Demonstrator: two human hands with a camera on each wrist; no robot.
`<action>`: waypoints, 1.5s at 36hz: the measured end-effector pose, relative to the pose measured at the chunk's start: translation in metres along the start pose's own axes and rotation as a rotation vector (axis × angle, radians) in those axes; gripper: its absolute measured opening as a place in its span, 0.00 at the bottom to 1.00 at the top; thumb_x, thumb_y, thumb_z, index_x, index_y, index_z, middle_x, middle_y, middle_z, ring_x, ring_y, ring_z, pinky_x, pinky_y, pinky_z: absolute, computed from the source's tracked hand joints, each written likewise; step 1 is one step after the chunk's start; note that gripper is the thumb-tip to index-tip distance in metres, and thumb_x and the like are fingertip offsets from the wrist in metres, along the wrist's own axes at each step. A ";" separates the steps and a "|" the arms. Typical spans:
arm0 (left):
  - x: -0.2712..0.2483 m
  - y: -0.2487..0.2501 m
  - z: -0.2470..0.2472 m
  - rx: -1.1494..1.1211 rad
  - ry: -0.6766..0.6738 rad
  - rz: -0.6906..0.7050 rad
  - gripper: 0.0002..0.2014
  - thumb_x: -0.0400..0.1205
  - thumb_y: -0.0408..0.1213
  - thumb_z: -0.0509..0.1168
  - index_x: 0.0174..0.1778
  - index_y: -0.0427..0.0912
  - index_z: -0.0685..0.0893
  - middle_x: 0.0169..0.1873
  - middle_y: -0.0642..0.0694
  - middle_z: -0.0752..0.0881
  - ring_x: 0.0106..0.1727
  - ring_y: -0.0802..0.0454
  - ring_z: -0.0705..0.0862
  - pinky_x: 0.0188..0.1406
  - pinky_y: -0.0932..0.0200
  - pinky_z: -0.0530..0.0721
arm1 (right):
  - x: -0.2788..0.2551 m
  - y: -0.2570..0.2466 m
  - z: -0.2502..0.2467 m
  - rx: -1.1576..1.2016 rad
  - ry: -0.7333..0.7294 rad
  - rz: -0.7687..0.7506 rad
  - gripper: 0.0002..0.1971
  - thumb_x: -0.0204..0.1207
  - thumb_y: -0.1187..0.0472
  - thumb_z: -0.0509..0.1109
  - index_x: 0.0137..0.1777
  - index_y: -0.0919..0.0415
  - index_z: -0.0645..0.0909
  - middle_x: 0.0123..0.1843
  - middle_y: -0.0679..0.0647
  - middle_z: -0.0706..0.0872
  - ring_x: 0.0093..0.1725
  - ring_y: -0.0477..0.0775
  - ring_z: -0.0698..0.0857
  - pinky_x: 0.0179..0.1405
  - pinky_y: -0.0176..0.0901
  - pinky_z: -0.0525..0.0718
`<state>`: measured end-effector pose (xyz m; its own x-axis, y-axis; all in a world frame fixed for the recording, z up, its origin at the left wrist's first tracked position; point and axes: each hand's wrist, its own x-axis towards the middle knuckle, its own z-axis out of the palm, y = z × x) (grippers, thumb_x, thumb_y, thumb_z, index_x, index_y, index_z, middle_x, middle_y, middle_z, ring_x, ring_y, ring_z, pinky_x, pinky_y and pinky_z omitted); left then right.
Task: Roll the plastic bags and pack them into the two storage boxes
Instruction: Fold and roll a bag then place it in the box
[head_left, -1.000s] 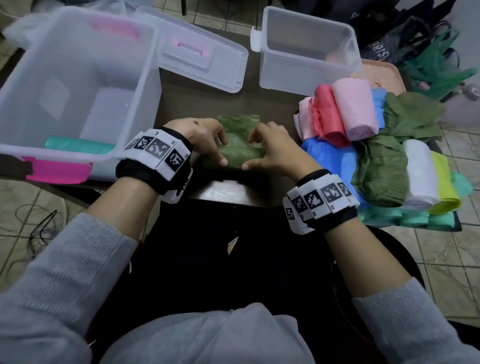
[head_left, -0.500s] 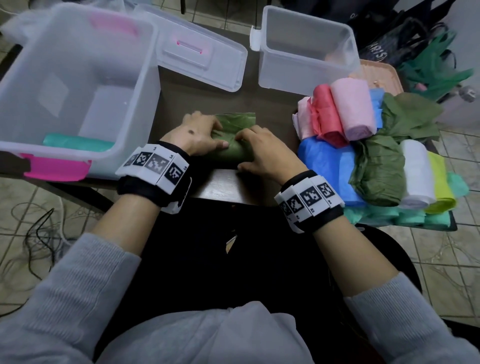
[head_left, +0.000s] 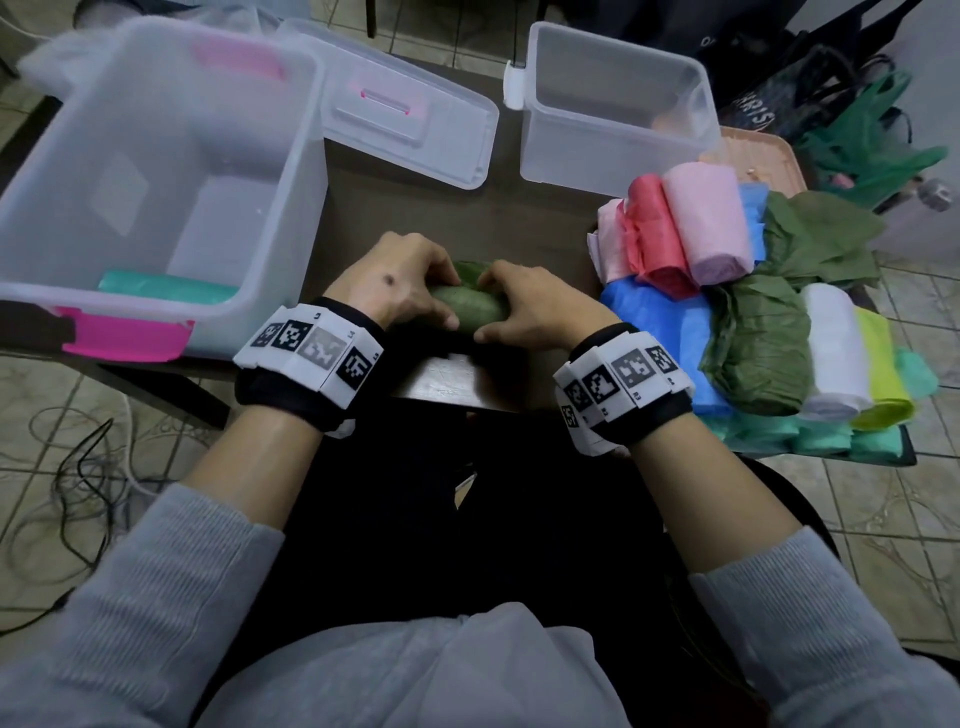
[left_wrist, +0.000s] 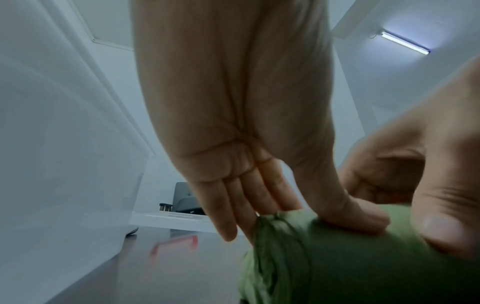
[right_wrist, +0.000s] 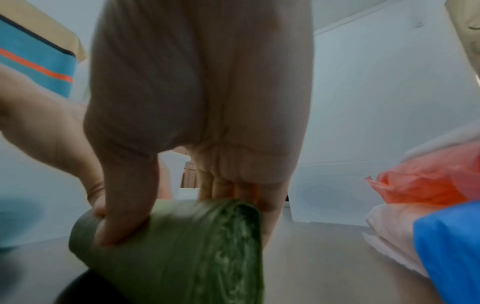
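Note:
A green plastic bag lies as a tight roll on the brown table near its front edge. My left hand grips its left end, thumb on top and fingers behind. My right hand grips its right end the same way. The left wrist view shows the green roll end-on under my thumb. In the right wrist view the green roll shows its spiral end. The large storage box at left holds one teal roll. The small storage box stands behind at the right.
A pile of rolled and folded bags in pink, red, blue, green, white, yellow and teal fills the table's right side. The large box's lid lies open between the boxes. Cables trail on the tiled floor at left.
The green bag went from a flat strip with a started roll to a fully rolled cylinder. Both hands drew it back toward the table's front edge.

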<state>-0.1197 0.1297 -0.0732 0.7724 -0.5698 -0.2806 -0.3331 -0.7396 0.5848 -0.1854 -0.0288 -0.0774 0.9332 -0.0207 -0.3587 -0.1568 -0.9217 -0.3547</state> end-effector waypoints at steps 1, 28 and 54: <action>-0.001 -0.001 -0.001 -0.011 -0.009 -0.004 0.22 0.66 0.43 0.80 0.57 0.50 0.87 0.54 0.46 0.87 0.52 0.52 0.82 0.56 0.58 0.80 | -0.001 0.001 -0.001 0.011 -0.017 0.003 0.26 0.70 0.51 0.75 0.67 0.58 0.74 0.63 0.56 0.81 0.59 0.54 0.79 0.54 0.40 0.75; 0.001 -0.006 0.003 -0.081 -0.106 0.037 0.16 0.79 0.45 0.69 0.64 0.50 0.84 0.53 0.50 0.82 0.60 0.52 0.80 0.57 0.63 0.71 | 0.013 -0.004 0.013 -0.066 -0.043 -0.056 0.38 0.61 0.35 0.77 0.63 0.59 0.73 0.53 0.51 0.68 0.61 0.54 0.69 0.58 0.44 0.70; -0.071 0.002 -0.084 -0.351 0.931 0.022 0.17 0.84 0.39 0.60 0.70 0.43 0.76 0.64 0.50 0.82 0.61 0.62 0.79 0.58 0.76 0.73 | 0.005 -0.070 -0.021 0.720 0.105 -0.114 0.11 0.79 0.50 0.68 0.46 0.57 0.76 0.38 0.51 0.81 0.35 0.46 0.81 0.35 0.39 0.79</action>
<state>-0.1300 0.1984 0.0119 0.9344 0.0376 0.3542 -0.2897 -0.4985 0.8171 -0.1631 0.0272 -0.0365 0.9768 -0.0102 -0.2137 -0.1965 -0.4381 -0.8772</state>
